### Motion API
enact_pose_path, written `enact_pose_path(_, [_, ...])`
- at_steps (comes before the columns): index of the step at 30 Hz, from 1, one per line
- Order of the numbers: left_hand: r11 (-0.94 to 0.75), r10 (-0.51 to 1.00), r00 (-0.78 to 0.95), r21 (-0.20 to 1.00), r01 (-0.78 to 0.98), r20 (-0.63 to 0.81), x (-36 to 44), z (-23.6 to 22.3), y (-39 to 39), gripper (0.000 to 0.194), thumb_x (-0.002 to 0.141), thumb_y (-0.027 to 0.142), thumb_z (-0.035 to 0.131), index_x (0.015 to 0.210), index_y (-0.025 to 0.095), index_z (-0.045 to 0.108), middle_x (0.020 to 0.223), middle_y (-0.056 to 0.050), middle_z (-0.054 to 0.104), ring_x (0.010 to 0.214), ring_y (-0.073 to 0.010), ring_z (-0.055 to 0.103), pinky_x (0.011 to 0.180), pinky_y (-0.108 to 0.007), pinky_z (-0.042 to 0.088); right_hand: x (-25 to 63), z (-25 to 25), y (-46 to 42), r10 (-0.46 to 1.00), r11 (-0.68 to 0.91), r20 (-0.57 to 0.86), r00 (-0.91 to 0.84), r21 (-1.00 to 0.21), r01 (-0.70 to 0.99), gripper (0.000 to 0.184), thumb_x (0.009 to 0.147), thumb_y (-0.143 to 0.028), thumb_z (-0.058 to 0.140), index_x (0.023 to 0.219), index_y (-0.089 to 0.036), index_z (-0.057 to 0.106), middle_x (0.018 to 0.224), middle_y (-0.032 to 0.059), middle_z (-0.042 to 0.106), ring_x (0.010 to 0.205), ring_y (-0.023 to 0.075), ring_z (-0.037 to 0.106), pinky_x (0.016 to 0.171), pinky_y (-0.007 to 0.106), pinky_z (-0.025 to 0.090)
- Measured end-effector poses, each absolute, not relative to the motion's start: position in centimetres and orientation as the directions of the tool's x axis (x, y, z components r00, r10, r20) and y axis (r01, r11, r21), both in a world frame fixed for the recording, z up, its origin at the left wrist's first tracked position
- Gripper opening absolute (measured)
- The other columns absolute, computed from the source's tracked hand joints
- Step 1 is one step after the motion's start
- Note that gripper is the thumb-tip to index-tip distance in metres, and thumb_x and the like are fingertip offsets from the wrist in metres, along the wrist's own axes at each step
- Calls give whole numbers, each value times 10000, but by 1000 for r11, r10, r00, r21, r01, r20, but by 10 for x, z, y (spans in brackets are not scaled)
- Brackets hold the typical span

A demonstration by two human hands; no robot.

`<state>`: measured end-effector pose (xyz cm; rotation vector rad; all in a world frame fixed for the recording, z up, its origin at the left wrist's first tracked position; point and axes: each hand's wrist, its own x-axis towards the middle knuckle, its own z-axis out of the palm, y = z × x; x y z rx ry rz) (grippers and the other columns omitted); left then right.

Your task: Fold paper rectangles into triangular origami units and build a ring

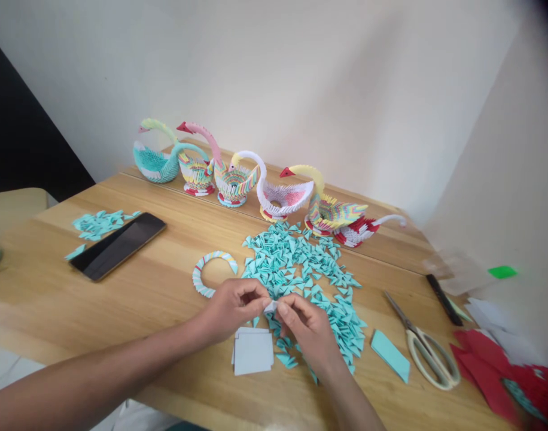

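Pinching what, with both hands?

Holding a small white paper (270,307), seemingly folded, over the near left edge of the teal pile (301,257).

Gripping it how?

Closing on it from both sides: at the left end with thumb and finger of the left hand (238,308), at the right end with those of the right hand (307,329). Clamped on the same paper, with fingertips close together.

And left of the pile?

Just beside it, an open ring (197,278) of folded pieces. Farther left, a dark phone (119,245) next to a small teal heap (99,225). Close to its near left edge, stacked white squares (253,353).

Beyond the pile?

Along its far side, a row of paper swans (155,169).

To the right?

Near the pile, a teal strip (390,356); then open scissors (429,359); farther out, red paper (484,353). All lying on a wooden table (166,311).
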<state>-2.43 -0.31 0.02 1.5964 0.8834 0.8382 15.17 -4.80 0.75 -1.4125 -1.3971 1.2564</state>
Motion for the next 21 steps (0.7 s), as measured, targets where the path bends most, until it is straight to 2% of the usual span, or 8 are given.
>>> enact_pose_path(5, [-252, 886, 426, 961, 114, 181, -25, -1, -4, 210, 833, 261, 564, 701, 115, 637, 647, -23, 604, 595, -108, 497, 558, -204, 371, 151, 8, -45, 987, -145, -154, -53, -978, 150, 348, 802, -518, 603, 868, -181, 659, 694, -7, 577, 507, 99, 530, 472, 208, 430])
enact_pose_path(9, [-411, 840, 449, 897, 160, 305, -25, -1, -7, 212, 853, 246, 569, 697, 125, 647, 644, -24, 597, 621, -119, 526, 599, -221, 383, 150, 9, -44, 989, -140, -144, -20, -981, 137, 308, 741, -476, 682, 840, -184, 657, 700, 1, 611, 557, 118, 566, 502, 215, 462])
enact_pose_path(12, [-408, 846, 442, 896, 176, 299, -24, 0, -8, 203, 847, 238, 565, 689, 129, 629, 640, -19, 590, 614, -116, 520, 588, -220, 382, 150, 11, -45, 991, -132, -135, -11, -977, 170, 266, 745, -422, 684, 845, -177, 671, 647, -13, 589, 553, 117, 566, 519, 217, 461])
enact_pose_path(14, [-322, 878, 423, 931, 173, 225, -24, -1, -8, 197, 842, 244, 556, 686, 131, 600, 626, -10, 578, 587, -107, 510, 551, -208, 378, 149, 11, -45, 992, -120, -124, -12, -977, 179, 254, 754, -397, 670, 878, -175, 680, 634, -18, 574, 555, 118, 566, 522, 217, 456])
enact_pose_path(17, [-70, 884, 467, 995, 66, 31, -21, -4, -7, 216, 857, 326, 529, 741, 145, 543, 594, 12, 566, 501, -91, 509, 478, -191, 396, 150, 12, -45, 993, -111, -117, -21, -977, 183, 239, 772, -371, 641, 899, -172, 676, 662, -8, 590, 576, 124, 578, 546, 225, 456])
enact_pose_path(21, [246, 788, 601, 963, -109, -134, -17, -11, -2, 348, 776, 482, 617, 815, 169, 472, 593, 17, 606, 420, -97, 537, 399, -194, 427, 151, 11, -45, 996, -85, -88, -2, -968, 237, 224, 791, -357, 605, 874, -162, 677, 682, 11, 611, 598, 131, 565, 559, 231, 441])
